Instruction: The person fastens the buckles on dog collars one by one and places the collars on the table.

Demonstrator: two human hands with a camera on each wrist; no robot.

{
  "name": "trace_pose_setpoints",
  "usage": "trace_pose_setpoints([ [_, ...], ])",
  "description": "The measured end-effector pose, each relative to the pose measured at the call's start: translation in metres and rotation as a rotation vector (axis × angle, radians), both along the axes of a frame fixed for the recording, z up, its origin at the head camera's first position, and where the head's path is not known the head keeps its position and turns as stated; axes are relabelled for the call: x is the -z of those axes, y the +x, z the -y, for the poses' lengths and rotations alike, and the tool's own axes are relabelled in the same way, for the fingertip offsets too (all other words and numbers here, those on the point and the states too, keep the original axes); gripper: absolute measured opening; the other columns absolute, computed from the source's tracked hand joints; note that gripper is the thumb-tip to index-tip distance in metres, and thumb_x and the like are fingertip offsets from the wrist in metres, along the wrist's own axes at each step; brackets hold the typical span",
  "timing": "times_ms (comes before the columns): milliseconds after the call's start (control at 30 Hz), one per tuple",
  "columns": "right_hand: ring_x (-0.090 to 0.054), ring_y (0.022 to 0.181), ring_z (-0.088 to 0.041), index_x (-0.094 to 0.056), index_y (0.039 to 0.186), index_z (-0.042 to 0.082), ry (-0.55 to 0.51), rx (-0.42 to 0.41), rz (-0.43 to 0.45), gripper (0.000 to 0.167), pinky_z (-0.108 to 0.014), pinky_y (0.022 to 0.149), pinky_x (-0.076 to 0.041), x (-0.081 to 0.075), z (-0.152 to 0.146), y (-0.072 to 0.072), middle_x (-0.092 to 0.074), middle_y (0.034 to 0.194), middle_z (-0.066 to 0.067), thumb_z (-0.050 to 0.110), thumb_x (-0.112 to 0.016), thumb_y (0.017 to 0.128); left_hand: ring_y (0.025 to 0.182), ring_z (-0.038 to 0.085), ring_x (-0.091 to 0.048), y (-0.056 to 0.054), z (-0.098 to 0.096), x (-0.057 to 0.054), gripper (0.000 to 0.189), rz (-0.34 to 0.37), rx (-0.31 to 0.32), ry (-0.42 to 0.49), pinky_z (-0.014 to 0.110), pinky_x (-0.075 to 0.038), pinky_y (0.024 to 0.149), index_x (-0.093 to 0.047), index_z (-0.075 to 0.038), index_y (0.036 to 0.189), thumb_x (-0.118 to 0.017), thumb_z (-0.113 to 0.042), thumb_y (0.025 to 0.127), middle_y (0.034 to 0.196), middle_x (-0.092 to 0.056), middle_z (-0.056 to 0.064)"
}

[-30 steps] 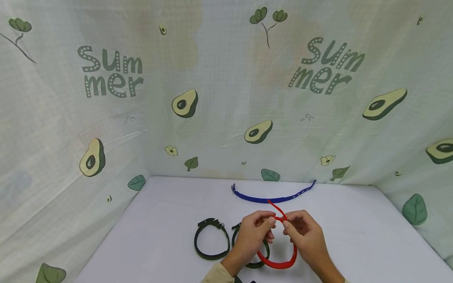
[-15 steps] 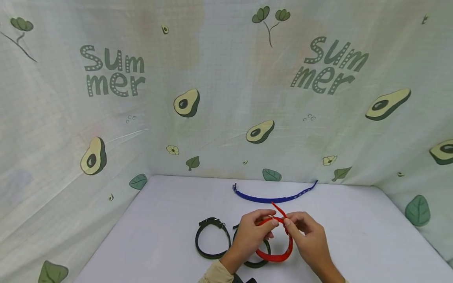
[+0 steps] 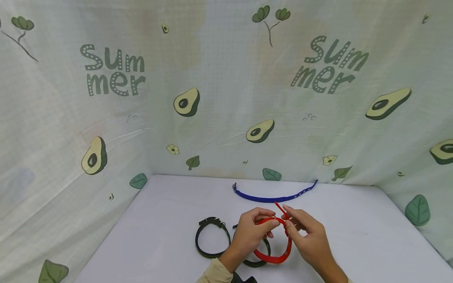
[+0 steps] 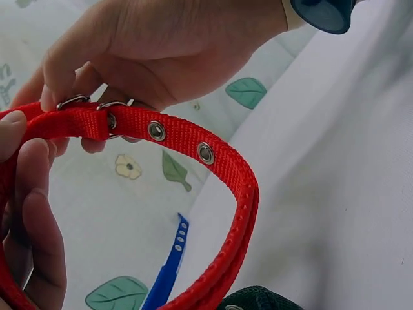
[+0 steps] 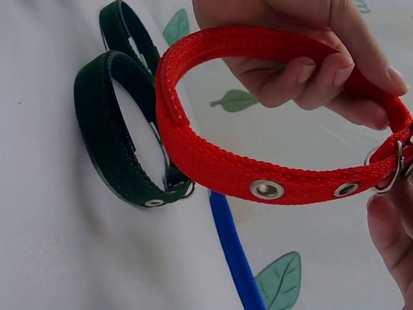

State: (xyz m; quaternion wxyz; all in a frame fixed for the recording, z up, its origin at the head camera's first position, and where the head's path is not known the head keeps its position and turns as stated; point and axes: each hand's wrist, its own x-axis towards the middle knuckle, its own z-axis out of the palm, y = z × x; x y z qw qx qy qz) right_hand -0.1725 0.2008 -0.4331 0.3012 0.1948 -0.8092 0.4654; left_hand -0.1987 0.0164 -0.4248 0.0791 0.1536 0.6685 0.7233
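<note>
A red webbing collar [image 3: 277, 259] with metal eyelets is bent into a loop, its free end pointing up and away between the hands. My left hand [image 3: 249, 230] pinches it by the metal buckle. From the other side my right hand [image 3: 309, 237] holds the strap near the free end with thumb and fingers. In the left wrist view, the strap [image 4: 181, 139] runs through the buckle [image 4: 73, 102], and my right hand [image 4: 148, 58] is above it. The right wrist view shows the left fingers [image 5: 322, 81] curled behind the loop.
A dark green collar [image 3: 212, 256], buckled into a ring, lies left of the hands. Another dark ring-shaped collar [image 3: 255, 264] is partly hidden by the left hand and the red loop. Beyond them a blue collar [image 3: 272, 200] lies unfastened near the printed backdrop [image 3: 219, 157].
The red loop has shifted slightly left and its free end has swung a little right. My right index finger has lifted and straightened along the free end. The other collars stay put.
</note>
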Motion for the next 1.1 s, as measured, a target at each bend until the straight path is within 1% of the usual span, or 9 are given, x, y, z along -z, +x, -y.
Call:
trace_pose_setpoints([
  [100, -0.064, 0.075, -0.007, -0.067, 0.131, 0.009, 0.042, -0.009, -0.024, 0.050, -0.021, 0.063, -0.055, 0.0018, -0.0014, -0.0010, -0.069, 0.098, 0.002, -0.012, -0.068, 0.085, 0.067, 0.015, -0.066, 0.0004, 0.0004, -0.0002, 0.025, -0.008, -0.002, -0.008, 0.025, -0.057, 0.070, -0.072, -0.012, 0.112, -0.077, -0.022, 0.090, 0.092, -0.073, 0.001],
  [233, -0.062, 0.075, -0.006, -0.069, 0.128, 0.010, 0.064, 0.023, -0.041, 0.049, -0.020, 0.063, -0.055, 0.0030, -0.0018, -0.0011, -0.070, 0.098, 0.001, -0.012, -0.068, 0.084, 0.068, 0.015, -0.066, 0.0010, 0.0002, -0.0001, 0.025, -0.005, -0.007, -0.010, 0.025, -0.056, 0.070, -0.072, -0.012, 0.112, -0.077, -0.022, 0.090, 0.092, -0.073, 0.001],
  [467, -0.060, 0.075, -0.006, -0.072, 0.122, 0.011, 0.029, 0.083, -0.027, 0.043, -0.018, 0.063, -0.054, 0.0022, 0.0005, 0.0014, -0.067, 0.100, 0.008, -0.013, -0.066, 0.086, 0.069, 0.015, -0.064, 0.0022, -0.0010, 0.0005, 0.024, -0.014, -0.022, -0.034, 0.025, -0.055, 0.067, -0.071, -0.014, 0.111, -0.077, -0.023, 0.090, 0.091, -0.071, 0.000],
  [600, -0.059, 0.074, -0.006, -0.074, 0.118, 0.013, 0.013, 0.090, -0.058, 0.043, -0.016, 0.063, -0.053, 0.0016, 0.0019, 0.0026, -0.067, 0.100, 0.006, -0.014, -0.064, 0.086, 0.068, 0.015, -0.064, 0.0021, -0.0016, 0.0007, 0.024, -0.019, -0.029, -0.034, 0.025, -0.055, 0.066, -0.071, -0.014, 0.110, -0.078, -0.025, 0.089, 0.090, -0.071, 0.000],
  [833, -0.060, 0.074, -0.006, -0.076, 0.110, 0.011, -0.023, 0.072, -0.117, 0.040, -0.017, 0.064, -0.054, 0.0005, 0.0051, 0.0036, -0.067, 0.099, 0.001, -0.017, -0.058, 0.087, 0.068, 0.015, -0.064, 0.0028, -0.0010, 0.0001, 0.026, -0.047, -0.037, -0.016, 0.026, -0.056, 0.068, -0.071, -0.012, 0.111, -0.077, -0.024, 0.090, 0.091, -0.071, 0.000],
  [933, -0.062, 0.076, -0.007, -0.076, 0.107, 0.011, -0.033, 0.083, -0.121, 0.039, -0.018, 0.065, -0.055, 0.0012, 0.0060, 0.0026, -0.067, 0.098, 0.000, -0.017, -0.057, 0.087, 0.068, 0.015, -0.065, 0.0023, -0.0010, -0.0004, 0.025, -0.064, -0.036, -0.011, 0.026, -0.057, 0.068, -0.071, -0.013, 0.111, -0.077, -0.024, 0.090, 0.093, -0.072, 0.000],
  [1033, -0.060, 0.075, -0.007, -0.077, 0.105, 0.011, -0.022, 0.106, -0.115, 0.038, -0.018, 0.063, -0.055, 0.0019, 0.0064, 0.0026, -0.066, 0.097, 0.001, -0.016, -0.057, 0.087, 0.068, 0.014, -0.065, 0.0021, -0.0011, -0.0008, 0.026, -0.073, -0.030, -0.006, 0.025, -0.057, 0.068, -0.071, -0.010, 0.112, -0.077, -0.023, 0.091, 0.093, -0.071, 0.000],
  [1100, -0.059, 0.073, -0.006, -0.077, 0.104, 0.011, -0.016, 0.116, -0.106, 0.037, -0.018, 0.060, -0.054, 0.0023, 0.0065, 0.0029, -0.066, 0.097, 0.002, -0.016, -0.058, 0.087, 0.068, 0.014, -0.064, 0.0018, -0.0013, -0.0003, 0.025, -0.075, -0.026, -0.005, 0.025, -0.057, 0.068, -0.071, -0.010, 0.112, -0.077, -0.023, 0.091, 0.092, -0.071, 0.000],
])
